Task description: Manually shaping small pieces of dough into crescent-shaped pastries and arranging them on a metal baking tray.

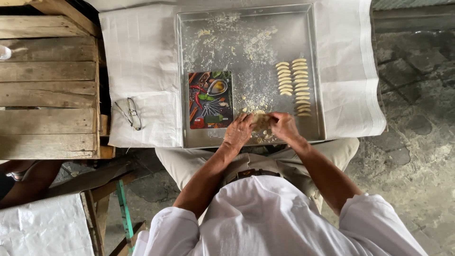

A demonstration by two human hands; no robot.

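Observation:
A large square metal tray (315,71) lies on a white cloth, dusted with flour and crumbs. Over its near edge my left hand (239,132) and my right hand (283,125) meet around a small lump of pale dough (260,120), fingers of both closed on it. On the right side of the tray two rows of small crescent-shaped dough pieces (294,85) are laid out. A dark rectangular board printed with spices and vegetables (210,100) lies flat on the tray's left side.
A pair of glasses (131,113) rests on the white cloth (142,61) left of the tray. Wooden planks (47,85) stand further left. Another person's arm (28,182) shows at the lower left. Rough stone floor (412,123) lies to the right.

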